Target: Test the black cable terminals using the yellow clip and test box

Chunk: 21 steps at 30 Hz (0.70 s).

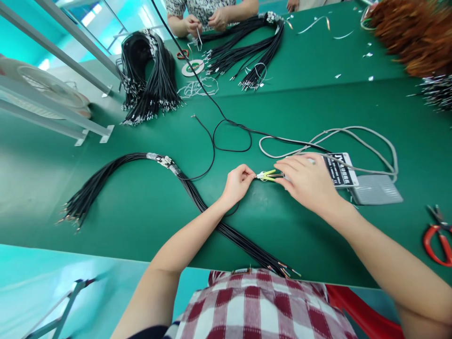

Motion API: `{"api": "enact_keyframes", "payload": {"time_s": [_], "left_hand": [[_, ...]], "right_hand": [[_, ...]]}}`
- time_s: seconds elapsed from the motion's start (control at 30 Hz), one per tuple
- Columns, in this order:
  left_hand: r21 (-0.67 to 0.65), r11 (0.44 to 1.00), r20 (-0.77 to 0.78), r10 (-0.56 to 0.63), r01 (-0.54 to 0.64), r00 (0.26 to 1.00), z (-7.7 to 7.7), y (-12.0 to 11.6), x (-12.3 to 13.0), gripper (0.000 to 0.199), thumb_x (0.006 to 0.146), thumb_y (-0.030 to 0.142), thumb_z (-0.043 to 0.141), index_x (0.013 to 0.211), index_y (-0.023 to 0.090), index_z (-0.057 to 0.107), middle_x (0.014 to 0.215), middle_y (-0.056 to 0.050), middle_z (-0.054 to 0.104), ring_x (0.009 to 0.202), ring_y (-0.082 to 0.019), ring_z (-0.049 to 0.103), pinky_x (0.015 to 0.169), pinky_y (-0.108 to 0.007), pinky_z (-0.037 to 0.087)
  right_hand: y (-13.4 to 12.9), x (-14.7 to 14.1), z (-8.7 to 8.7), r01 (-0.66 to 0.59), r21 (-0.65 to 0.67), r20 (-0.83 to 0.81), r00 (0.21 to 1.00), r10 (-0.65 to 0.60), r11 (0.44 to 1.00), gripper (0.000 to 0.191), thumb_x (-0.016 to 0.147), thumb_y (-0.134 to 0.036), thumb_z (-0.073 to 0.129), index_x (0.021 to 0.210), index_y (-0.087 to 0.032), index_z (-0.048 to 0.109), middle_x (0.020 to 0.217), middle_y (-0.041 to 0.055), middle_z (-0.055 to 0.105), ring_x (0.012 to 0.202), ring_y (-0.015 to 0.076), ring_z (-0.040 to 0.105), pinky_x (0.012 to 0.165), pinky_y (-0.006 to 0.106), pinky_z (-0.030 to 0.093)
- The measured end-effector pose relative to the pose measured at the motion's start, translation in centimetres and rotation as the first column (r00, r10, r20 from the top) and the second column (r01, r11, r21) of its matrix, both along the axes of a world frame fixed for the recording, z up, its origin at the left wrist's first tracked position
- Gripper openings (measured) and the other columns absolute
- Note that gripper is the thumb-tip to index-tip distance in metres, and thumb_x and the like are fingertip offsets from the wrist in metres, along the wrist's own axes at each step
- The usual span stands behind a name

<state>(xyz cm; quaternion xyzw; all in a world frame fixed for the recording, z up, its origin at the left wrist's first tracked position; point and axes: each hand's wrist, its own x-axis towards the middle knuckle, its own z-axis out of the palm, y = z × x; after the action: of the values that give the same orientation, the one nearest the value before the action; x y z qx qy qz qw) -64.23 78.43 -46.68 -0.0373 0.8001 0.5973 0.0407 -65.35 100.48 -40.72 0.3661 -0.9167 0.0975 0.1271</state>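
My left hand (pixel 238 184) is closed in a pinch on the tip of a thin black cable; the fingers hide most of the tip. It meets the point of a yellow-green forked piece (pixel 269 175) at the front of a small machine with a black-and-white label (pixel 341 169). Across the back of that fork, my right hand (pixel 307 181) has its thumb on the near side and its fingers on the far side, covering much of the machine. Beneath my left forearm runs a bundle of black cables (pixel 197 195), bound with clear wrap, its ends bare.
A grey foot pedal (pixel 377 190) with a looped grey cord lies right. Red-handled pliers (pixel 438 238) are at the right edge. Further back are a hanging cable bundle (pixel 146 77), a tape roll (pixel 192 68), brown wires (pixel 416 35) and another person's hands (pixel 208 23).
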Motion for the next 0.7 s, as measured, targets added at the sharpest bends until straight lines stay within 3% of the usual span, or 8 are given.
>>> {"api": "enact_keyframes", "payload": {"time_s": [0.1, 0.17, 0.3, 0.5, 0.7], "left_hand": [[0.001, 1.000, 0.006, -0.009, 0.009, 1.000, 0.0, -0.1, 0.1, 0.009, 0.080, 0.021, 0.062, 0.072, 0.017, 0.058, 0.055, 0.005, 0.053, 0.047, -0.008, 0.042, 0.048, -0.021, 0.028], [0.001, 1.000, 0.006, -0.013, 0.013, 1.000, -0.2, -0.1, 0.2, 0.009, 0.079, 0.022, 0.062, 0.073, 0.017, 0.059, 0.055, 0.005, 0.052, 0.047, -0.008, 0.042, 0.048, -0.020, 0.028], [0.000, 1.000, 0.004, -0.010, 0.010, 1.000, -0.6, -0.1, 0.1, 0.010, 0.079, 0.024, 0.062, 0.074, 0.017, 0.059, 0.056, 0.005, 0.052, 0.047, -0.008, 0.041, 0.047, -0.020, 0.027], [-0.014, 1.000, -0.001, 0.001, -0.001, 1.000, -0.1, -0.5, 0.0, 0.008, 0.078, 0.021, 0.063, 0.073, 0.016, 0.060, 0.058, 0.004, 0.056, 0.048, -0.008, 0.044, 0.047, -0.019, 0.029], [0.063, 0.994, 0.008, 0.089, -0.090, 0.996, -0.2, -1.8, 0.7, 0.014, 0.075, 0.025, 0.069, 0.070, 0.016, 0.060, 0.053, 0.004, 0.055, 0.043, -0.007, 0.045, 0.044, -0.019, 0.032]], "right_hand": [[3.3, 2.7, -1.0, 0.152, -0.266, -0.046, 0.984, -0.170, 0.952, 0.018, 0.094, -0.020, 0.057, 0.110, -0.020, 0.065, 0.121, 0.0085, 0.073, 0.115, 0.0243, 0.063, 0.095, 0.039, 0.039], [4.8, 4.7, -1.9, 0.220, -0.345, -0.046, 0.967, -0.251, 0.913, 0.013, 0.092, -0.017, 0.059, 0.103, -0.022, 0.064, 0.118, 0.0071, 0.074, 0.117, 0.0245, 0.063, 0.097, 0.039, 0.041], [5.1, 7.1, -3.4, 0.249, -0.305, -0.046, 0.960, -0.276, 0.919, 0.012, 0.090, -0.014, 0.062, 0.098, -0.023, 0.062, 0.120, 0.0048, 0.074, 0.119, 0.0241, 0.061, 0.097, 0.039, 0.041], [4.8, 6.5, -5.1, 0.240, -0.241, -0.165, 0.945, -0.283, 0.940, 0.016, 0.088, -0.015, 0.064, 0.101, -0.024, 0.063, 0.115, 0.0020, 0.076, 0.113, 0.0232, 0.065, 0.096, 0.039, 0.036], [5.0, 6.7, -5.1, 0.222, -0.276, -0.170, 0.946, -0.275, 0.935, 0.018, 0.088, -0.017, 0.066, 0.103, -0.025, 0.062, 0.115, 0.0026, 0.076, 0.118, 0.0270, 0.063, 0.097, 0.043, 0.039]]}}
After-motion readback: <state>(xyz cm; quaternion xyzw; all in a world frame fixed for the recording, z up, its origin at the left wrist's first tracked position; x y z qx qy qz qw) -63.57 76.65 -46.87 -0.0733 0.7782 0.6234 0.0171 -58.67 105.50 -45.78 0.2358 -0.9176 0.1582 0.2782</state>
